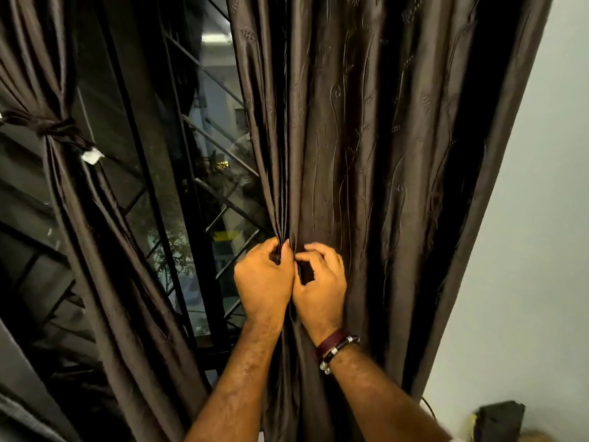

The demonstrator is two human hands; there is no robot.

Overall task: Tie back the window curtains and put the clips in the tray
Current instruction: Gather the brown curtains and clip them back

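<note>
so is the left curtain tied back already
Yes: the left curtain is cinched by a knotted tie, leaving the window uncovered.

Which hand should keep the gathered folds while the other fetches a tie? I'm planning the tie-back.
Left, probably: the left hand already grips the bunched edge of the right curtain, while the right hand only pinches beside it.

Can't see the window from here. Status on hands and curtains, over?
Left hand pinching right dark brown satin curtain folds; right hand curled beside it. Left curtain already tied back. Nothing obstructing.
</note>
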